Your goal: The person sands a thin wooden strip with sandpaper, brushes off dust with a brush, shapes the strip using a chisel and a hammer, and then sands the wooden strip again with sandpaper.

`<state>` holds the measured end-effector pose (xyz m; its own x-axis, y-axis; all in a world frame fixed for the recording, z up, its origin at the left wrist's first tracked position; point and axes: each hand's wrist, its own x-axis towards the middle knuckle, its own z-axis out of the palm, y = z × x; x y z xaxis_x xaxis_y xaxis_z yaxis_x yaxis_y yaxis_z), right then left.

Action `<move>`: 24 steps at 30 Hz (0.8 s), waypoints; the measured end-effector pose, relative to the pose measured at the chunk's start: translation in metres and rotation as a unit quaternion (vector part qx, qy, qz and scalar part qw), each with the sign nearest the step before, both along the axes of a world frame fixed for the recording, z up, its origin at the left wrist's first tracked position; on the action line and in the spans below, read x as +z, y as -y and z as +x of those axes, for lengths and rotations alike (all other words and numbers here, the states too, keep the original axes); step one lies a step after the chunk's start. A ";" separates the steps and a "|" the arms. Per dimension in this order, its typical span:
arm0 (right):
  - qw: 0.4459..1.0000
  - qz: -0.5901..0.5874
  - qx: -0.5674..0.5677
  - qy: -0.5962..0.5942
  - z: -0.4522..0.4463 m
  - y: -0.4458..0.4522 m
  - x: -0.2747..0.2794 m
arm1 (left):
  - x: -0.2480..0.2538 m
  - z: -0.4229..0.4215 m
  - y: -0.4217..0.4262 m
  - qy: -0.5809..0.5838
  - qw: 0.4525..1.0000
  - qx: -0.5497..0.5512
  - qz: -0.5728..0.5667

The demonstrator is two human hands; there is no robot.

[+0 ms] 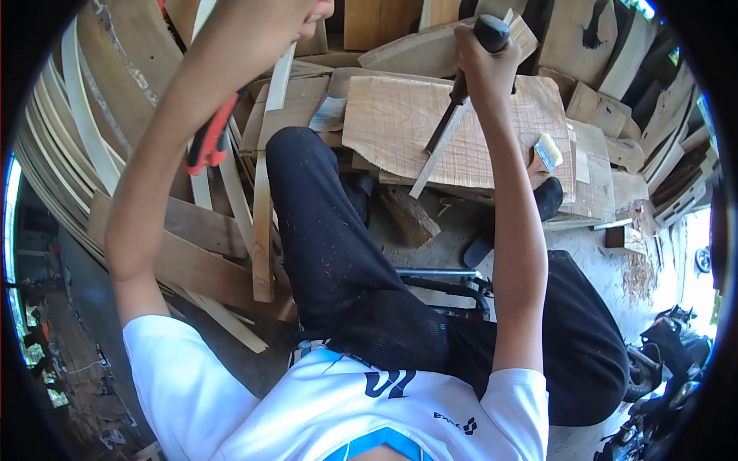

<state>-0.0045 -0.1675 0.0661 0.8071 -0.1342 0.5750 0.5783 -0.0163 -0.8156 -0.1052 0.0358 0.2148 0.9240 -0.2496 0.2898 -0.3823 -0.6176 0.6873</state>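
My right hand (490, 71) is closed around a dark-handled tool (492, 34), whose narrow dark shaft points down and left. A thin pale strip (438, 157) runs beside the shaft, and its tip reaches past the near edge of a broad wooden board (392, 115). My left hand (317, 18) is at the top edge, fingers curled; most of it is cut off, so what it holds is hidden. Just below it, a pale flat strip (280, 81) slants down. A red and black tool (207, 146) shows partly behind my left forearm.
A brush (546, 154) with pale bristles rests on the board's right part. Long bent wood strips (61, 154) curve along the left. Planks (580, 38) lean at the back. A wood chunk (410, 215) lies below the board. Motorbikes (676, 346) stand at lower right.
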 end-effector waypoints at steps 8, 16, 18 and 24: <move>0.999 0.035 -0.023 0.013 0.027 0.013 -0.004 | -0.075 0.002 0.005 -0.011 0.999 -0.036 -0.025; 0.998 0.068 -0.003 0.008 0.024 0.016 -0.003 | -0.114 0.017 -0.002 -0.090 0.989 0.083 -0.084; 0.997 0.078 0.016 0.002 0.021 0.020 -0.002 | -0.154 0.043 -0.005 -0.062 0.991 0.113 0.038; 0.992 0.104 0.074 0.000 -0.008 0.037 0.023 | -0.255 0.078 0.038 -0.115 0.970 0.170 0.133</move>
<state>-0.0130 -0.2048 0.0895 0.8270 -0.1295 0.5472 0.5616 0.2372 -0.7927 -0.0273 -0.0021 -0.0397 0.9985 0.0433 0.0326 0.0195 -0.8479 0.5298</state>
